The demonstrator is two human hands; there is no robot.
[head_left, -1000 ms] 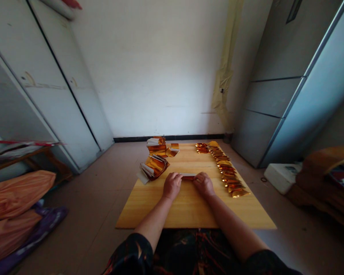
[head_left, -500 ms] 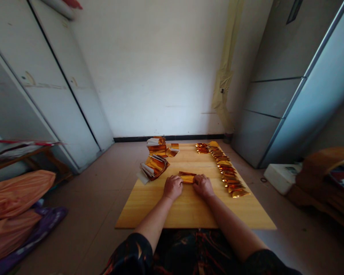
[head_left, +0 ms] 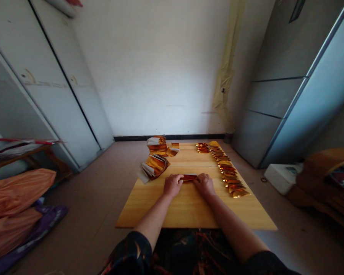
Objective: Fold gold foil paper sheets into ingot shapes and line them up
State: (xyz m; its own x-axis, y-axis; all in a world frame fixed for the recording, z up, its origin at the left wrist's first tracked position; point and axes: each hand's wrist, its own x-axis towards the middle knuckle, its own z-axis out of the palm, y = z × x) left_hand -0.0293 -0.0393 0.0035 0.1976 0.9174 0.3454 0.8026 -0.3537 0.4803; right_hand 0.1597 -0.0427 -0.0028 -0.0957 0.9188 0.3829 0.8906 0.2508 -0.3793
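Observation:
Between my hands, near the middle of the wooden board, is a narrow folded strip of gold foil paper [head_left: 189, 178] with a pale edge along its far side. My left hand [head_left: 173, 185] has its fingers closed on the strip's left end. At the right end, my right hand [head_left: 205, 185] grips it with curled fingers. A fanned stack of gold foil sheets [head_left: 155, 166] lies beyond my left hand. Right of my right hand, a long row of folded gold foil pieces [head_left: 229, 172] overlaps along the board's right side.
The wooden board [head_left: 189, 214] reaches close to my lap. More foil sheets [head_left: 157, 148] lie at its far left, and a small foil cluster [head_left: 202, 148] at its far right. A refrigerator [head_left: 271, 99], a white box [head_left: 282, 177] and orange bags [head_left: 20, 191] stand around.
The foil strip between my hands has become narrower and darker, with a pale edge now showing. Both hands have shifted only slightly and still hold its ends.

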